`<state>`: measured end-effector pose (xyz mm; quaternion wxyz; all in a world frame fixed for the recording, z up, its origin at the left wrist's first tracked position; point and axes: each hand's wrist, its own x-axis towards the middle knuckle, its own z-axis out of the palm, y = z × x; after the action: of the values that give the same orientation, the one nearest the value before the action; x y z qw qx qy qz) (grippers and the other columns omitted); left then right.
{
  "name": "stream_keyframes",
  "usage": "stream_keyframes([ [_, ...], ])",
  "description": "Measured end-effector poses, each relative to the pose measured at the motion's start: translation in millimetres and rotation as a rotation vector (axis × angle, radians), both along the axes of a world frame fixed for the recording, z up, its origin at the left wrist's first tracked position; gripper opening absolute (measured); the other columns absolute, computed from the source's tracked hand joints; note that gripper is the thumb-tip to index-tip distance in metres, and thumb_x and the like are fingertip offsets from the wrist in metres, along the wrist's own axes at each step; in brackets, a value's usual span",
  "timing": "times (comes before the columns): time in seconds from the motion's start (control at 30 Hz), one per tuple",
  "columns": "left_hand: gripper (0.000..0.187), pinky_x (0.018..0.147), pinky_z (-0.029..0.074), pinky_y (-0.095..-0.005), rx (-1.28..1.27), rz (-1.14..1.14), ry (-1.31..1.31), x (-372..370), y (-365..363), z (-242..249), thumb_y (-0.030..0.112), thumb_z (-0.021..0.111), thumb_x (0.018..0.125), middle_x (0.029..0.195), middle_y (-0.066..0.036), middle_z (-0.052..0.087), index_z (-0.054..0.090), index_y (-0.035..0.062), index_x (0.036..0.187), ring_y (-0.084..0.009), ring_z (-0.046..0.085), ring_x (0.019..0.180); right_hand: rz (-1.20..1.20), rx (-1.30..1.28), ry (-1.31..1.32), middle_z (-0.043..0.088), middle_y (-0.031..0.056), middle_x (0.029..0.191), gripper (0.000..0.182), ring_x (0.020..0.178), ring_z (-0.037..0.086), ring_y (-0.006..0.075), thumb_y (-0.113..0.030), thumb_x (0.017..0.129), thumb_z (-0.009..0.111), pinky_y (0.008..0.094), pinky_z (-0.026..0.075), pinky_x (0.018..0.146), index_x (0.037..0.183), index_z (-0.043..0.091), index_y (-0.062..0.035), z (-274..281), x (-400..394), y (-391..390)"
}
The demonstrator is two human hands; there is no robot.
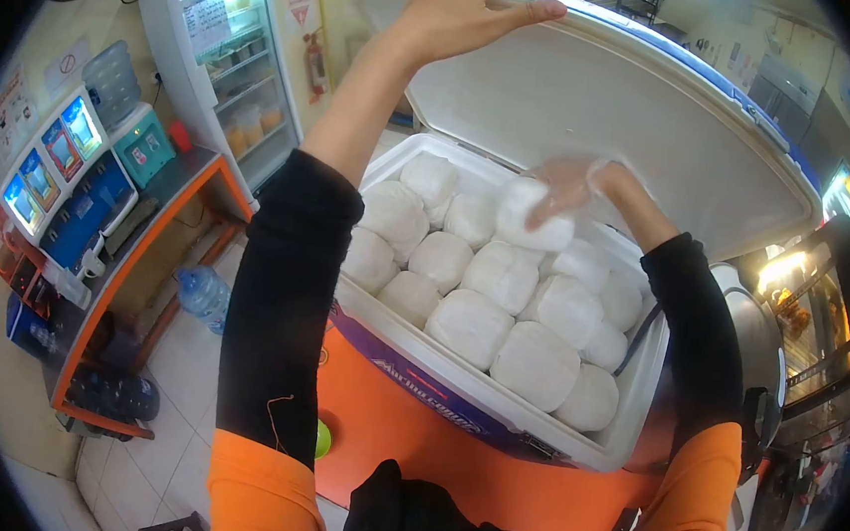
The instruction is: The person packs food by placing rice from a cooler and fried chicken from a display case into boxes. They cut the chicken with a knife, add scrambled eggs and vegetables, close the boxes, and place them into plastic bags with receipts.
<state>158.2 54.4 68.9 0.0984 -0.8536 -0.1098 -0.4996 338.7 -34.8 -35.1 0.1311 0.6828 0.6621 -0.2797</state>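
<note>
The left hand (460, 14) is on the top edge of the lid (576, 128), thumb stretched out; its fingers run out of view, so I cannot tell how firmly they hold. The right hand (563, 189), in a thin clear glove, clasps a white lump (517, 211) near the far edge of the cooler box (406, 377), above its neighbours.

From the left, a ribbed, see-through water bottle (203, 296) stands on pale floor tiles. The smooth orange counter (390, 453) carries the box, whose hard plastic wall is purple-blue outside and white within. The raised lid has a broad, pale inner face and a blue border.

The other lumps (470, 327) fill the box from its left end to its near right corner. They are matt, off-white and dough-like, rounded but slightly flattened where they press together; the clasped one looks brighter.

A green object (322, 439) at the counter's left is partly covered by the left sleeve (287, 305). The lumps hide the box's floor. Motion blurs the right fingers, and a dark strip (637, 339) inside the box's right wall is hard to identify.
</note>
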Motion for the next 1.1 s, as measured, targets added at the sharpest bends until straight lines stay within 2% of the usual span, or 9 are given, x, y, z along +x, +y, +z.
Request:
stream_keyframes([
  [0.13,0.075,0.092,0.026,-0.0455,-0.073,-0.064,0.043,-0.1,4.1,2.4,0.054,0.051,0.079,0.098,-0.019,0.057,0.021,0.0174,0.138,-0.0351,0.05,0.094,-0.056,-0.02,0.166,0.046,0.0159,0.124,0.059,0.114,0.043,0.0261,-0.048,0.068,0.063,0.0356,0.035,0.094,0.11,0.058,-0.0058,-35.0,-7.8,-8.0],
  [0.27,0.079,0.093,0.025,-0.0432,-0.133,-0.074,0.096,-4.9,-2.1,8.5,0.056,0.052,0.078,0.101,-0.018,0.057,0.021,0.0161,0.138,-0.0359,0.05,0.094,-0.304,-0.176,0.477,0.036,0.0162,0.133,0.07,0.123,0.032,0.0261,-0.045,0.073,0.061,0.0325,0.027,0.1,0.126,0.043,-0.0025,-26.5,-30.8,-24.4],
  [0.3,0.065,0.082,0.033,-0.0382,0.113,0.007,-0.076,13.7,23.8,-7.5,0.058,0.047,0.08,0.089,-0.01,0.061,0.036,0.0213,0.132,-0.0238,0.055,0.083,-0.264,-0.137,0.519,0.036,0.0153,0.132,0.067,0.122,0.034,0.0258,-0.04,0.073,0.062,0.0349,0.031,0.099,0.127,0.042,-0.0035,-24.4,-36.8,-27.3],
  [0.47,0.076,0.092,0.026,-0.0443,-0.059,-0.028,0.015,7.5,16.2,-3.1,0.069,0.045,0.072,0.103,-0.013,0.058,0.033,0.0236,0.133,-0.0279,0.05,0.101,-0.526,-0.111,0.794,0.04,0.0132,0.126,0.056,0.114,0.044,0.0232,-0.027,0.075,0.064,0.0402,0.042,0.091,0.123,0.043,-0.0047,-27.0,-52.2,-47.3],
  [0.67,0.072,0.094,0.027,-0.0482,-0.099,-0.03,0.075,-19.1,8.2,-16.6,0.064,0.051,0.073,0.114,-0.016,0.054,0.037,0.0223,0.13,-0.0316,0.046,0.11,-0.307,0.573,1.105,0.053,0.0106,0.11,0.047,0.1,0.053,0.0206,-0.027,0.077,0.063,0.0374,0.045,0.088,0.114,0.049,-0.0032,-7.5,-28.9,-157.6],
  [0.8,0.062,0.092,0.034,-0.0403,-0.01,-0.183,0.048,-75.8,-12.8,-67.5,0.045,0.052,0.081,0.118,-0.017,0.05,0.035,0.0157,0.133,-0.033,0.047,0.108,-0.747,0.649,1.703,0.058,0.0115,0.104,0.037,0.095,0.058,0.02,-0.021,0.077,0.062,0.0338,0.047,0.084,0.108,0.053,-0.0008,-19.2,-81.6,-323.0],
  [0.87,0.064,0.087,0.039,-0.0373,0.005,-0.111,0.16,-110.8,-28.4,-101.3,0.04,0.051,0.082,0.117,-0.016,0.05,0.031,0.0098,0.135,-0.0285,0.051,0.102,-1.138,0.962,1.381,0.057,0.0121,0.108,0.044,0.097,0.057,0.0217,-0.019,0.076,0.061,0.034,0.046,0.085,0.113,0.049,0.0026,-53.2,-127.9,-423.9],
  [1.0,0.07,0.101,0.014,-0.0417,-0.084,0.097,0.342,-153.8,-56.6,-193.9,0.034,0.052,0.08,0.13,-0.014,0.038,0.021,0.0112,0.139,-0.0284,0.031,0.122,-1.497,1.163,1.699,0.051,0.0093,0.117,0.053,0.106,0.052,0.021,-0.027,0.077,0.058,0.0375,0.045,0.087,0.123,0.042,-0.0043,-194.3,-168.9,-559.1],
  [1.1,0.065,0.101,0.02,-0.0413,-0.04,0.127,0.297,-158.4,-96.1,-226.9,0.026,0.054,0.082,0.13,-0.015,0.039,0.023,0.0062,0.137,-0.0309,0.031,0.124,-1.84,1.236,1.636,0.051,0.0109,0.116,0.054,0.106,0.052,0.0237,-0.026,0.077,0.058,0.0403,0.045,0.088,0.124,0.04,-0.0056,-242.1,-171.8,-627.5],
])
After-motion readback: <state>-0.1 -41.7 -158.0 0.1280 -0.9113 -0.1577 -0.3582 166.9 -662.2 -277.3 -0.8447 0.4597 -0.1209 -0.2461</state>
